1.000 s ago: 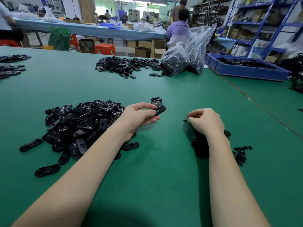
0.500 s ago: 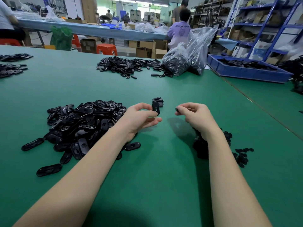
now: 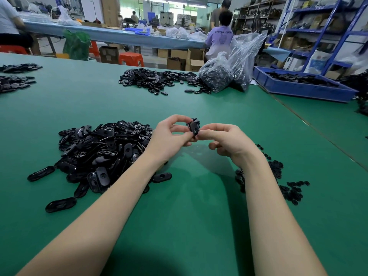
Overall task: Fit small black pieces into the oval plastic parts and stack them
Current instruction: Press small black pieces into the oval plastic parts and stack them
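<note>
Green felt mat runs under both my forearms. Just to the left of my left arm lies the big pile of oval plastic parts, loose ones spilling toward me, kept close, I judge, so that hand can take the next one without stretching. Under and beside my right forearm sits the smaller scatter of small black pieces, on the side of the hand that feeds them in.

Above the mat, between the two heaps, my left hand pinches one oval part with thumb and fingers curled round it, standing it on end so its face turns toward the other hand. My right hand meets it, thumb and forefinger pressed to its lower end; I take it a small piece is pinched there going into the seat, though it is too small to make out. Just behind the held part a short stack of finished ovals peeks out, close enough for this one to land on top.

Farther off lie another spread of parts, clear plastic bags and a blue tray.
</note>
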`<action>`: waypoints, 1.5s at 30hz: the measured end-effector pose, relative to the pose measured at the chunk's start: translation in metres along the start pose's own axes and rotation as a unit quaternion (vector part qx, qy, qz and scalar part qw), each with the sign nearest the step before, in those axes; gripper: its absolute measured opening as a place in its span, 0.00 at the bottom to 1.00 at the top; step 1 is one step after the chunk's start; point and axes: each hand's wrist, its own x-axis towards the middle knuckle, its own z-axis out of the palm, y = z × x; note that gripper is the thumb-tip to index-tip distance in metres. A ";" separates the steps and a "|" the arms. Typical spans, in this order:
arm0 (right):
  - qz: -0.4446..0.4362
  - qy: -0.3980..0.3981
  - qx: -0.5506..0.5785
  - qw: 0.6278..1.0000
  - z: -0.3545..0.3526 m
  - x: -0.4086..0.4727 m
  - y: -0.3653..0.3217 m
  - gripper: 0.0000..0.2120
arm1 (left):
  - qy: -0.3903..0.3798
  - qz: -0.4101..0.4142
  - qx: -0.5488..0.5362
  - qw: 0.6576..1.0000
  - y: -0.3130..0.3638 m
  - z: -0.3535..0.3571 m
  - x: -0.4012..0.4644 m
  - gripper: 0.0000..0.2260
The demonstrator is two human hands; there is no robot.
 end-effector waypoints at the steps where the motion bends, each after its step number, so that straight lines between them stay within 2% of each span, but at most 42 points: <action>1: 0.003 0.005 0.004 1.000 0.001 0.000 0.000 0.04 | 0.000 0.002 -0.003 1.000 0.001 0.000 0.000 0.12; 7: 0.018 0.035 0.018 0.999 0.004 0.001 0.000 0.01 | -0.007 0.022 0.013 1.000 0.001 0.001 0.000 0.11; 18: 0.004 0.048 0.021 0.999 0.003 0.000 -0.001 0.04 | -0.031 0.057 0.055 0.996 0.001 0.000 0.001 0.10; 23: -0.015 0.069 -0.016 0.997 0.005 -0.001 -0.003 0.06 | -0.025 0.026 -0.008 0.999 0.002 0.000 0.002 0.07; 27: -0.014 0.062 -0.023 0.998 0.007 -0.003 -0.003 0.12 | -0.032 -0.010 -0.097 0.995 0.003 -0.001 0.003 0.07; 33: -0.040 0.034 0.008 0.999 0.008 -0.003 -0.002 0.07 | -0.035 -0.066 -0.094 0.993 0.001 -0.005 0.004 0.07; 37: -0.053 0.030 -0.035 0.998 0.006 -0.002 -0.004 0.04 | -0.028 -0.071 -0.102 0.992 0.001 -0.007 0.005 0.08; 45: -0.094 0.054 -0.107 0.988 0.006 0.001 -0.006 0.06 | -0.023 -0.057 -0.069 0.996 -0.002 -0.007 0.006 0.07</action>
